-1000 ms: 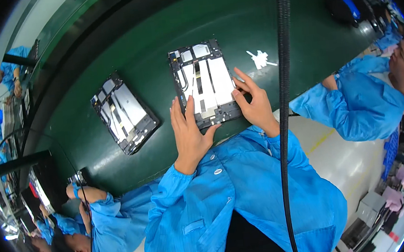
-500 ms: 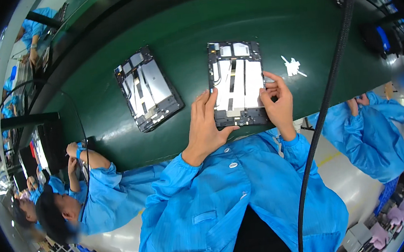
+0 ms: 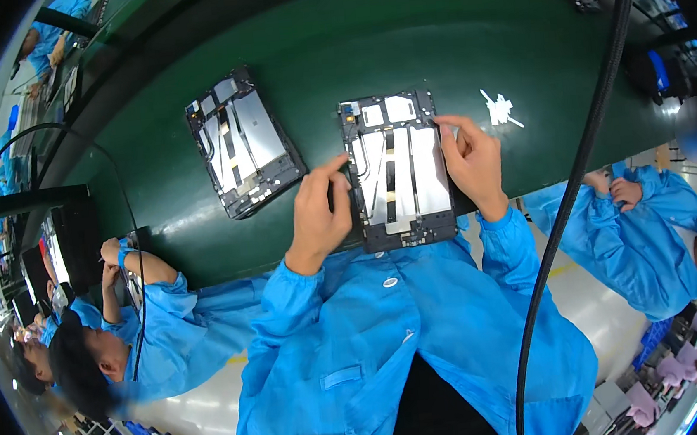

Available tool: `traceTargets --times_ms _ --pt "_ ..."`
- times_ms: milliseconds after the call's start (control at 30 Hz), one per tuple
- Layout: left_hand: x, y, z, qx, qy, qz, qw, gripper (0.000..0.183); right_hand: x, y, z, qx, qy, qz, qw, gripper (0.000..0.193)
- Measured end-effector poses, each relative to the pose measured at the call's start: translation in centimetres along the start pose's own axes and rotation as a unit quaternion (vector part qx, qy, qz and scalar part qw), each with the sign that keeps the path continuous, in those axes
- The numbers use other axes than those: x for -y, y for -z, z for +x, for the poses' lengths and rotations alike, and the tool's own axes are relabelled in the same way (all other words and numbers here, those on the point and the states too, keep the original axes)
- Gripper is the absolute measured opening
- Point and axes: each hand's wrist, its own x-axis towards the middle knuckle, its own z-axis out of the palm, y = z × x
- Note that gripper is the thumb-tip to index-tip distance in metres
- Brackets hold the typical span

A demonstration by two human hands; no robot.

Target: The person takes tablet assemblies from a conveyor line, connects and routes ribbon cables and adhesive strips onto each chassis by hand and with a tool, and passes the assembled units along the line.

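Note:
An opened tablet (image 3: 430,169) with its silver battery cells and black frame exposed lies in front of me, its lower end at the table's near edge. My left hand (image 3: 319,212) has its fingers bent, with the fingertips at the tablet's left edge. On the other side, my right hand (image 3: 474,161) pinches at the upper right edge with index finger and thumb. Part of the grip is hidden by the fingers. A second opened tablet (image 3: 261,132), similar inside, rests tilted on the table farther left, apart from my hands.
A small pile of white strips (image 3: 500,109) lies right of the tablet on the green table (image 3: 334,53). A black braided cable (image 3: 571,190) hangs across the right side. Co-workers in blue coats sit at left (image 3: 184,331) and right (image 3: 628,243).
The tablet before me has come nearer and slightly left. My left hand has shifted left and its thumb has left the bottom edge; my right hand sits higher along the right edge.

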Motion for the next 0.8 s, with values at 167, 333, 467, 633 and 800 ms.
traceTargets --times_ms 167,333,467,633,800 --pt "0.4 0.1 3.5 -0.011 -0.063 0.025 0.998 0.031 3.3 0.8 2.5 -0.010 0.100 -0.003 0.995 0.019" --pt "1.3 -0.8 3.6 -0.027 -0.113 0.079 0.990 0.034 4.6 0.0 4.0 0.113 0.178 -0.038 0.977 0.019" --pt "1.5 -0.9 2.9 -0.044 -0.140 0.117 0.982 0.039 4.4 -1.2 4.6 0.158 0.240 -0.069 0.955 0.023" --pt "2.1 -0.6 3.3 -0.053 -0.184 0.173 0.966 0.044 4.2 -3.1 6.0 0.137 0.293 -0.068 0.944 0.024" --pt "2.8 -0.1 3.8 -0.068 -0.206 0.190 0.957 0.036 2.9 -4.5 7.8 0.164 0.300 -0.095 0.935 0.019"
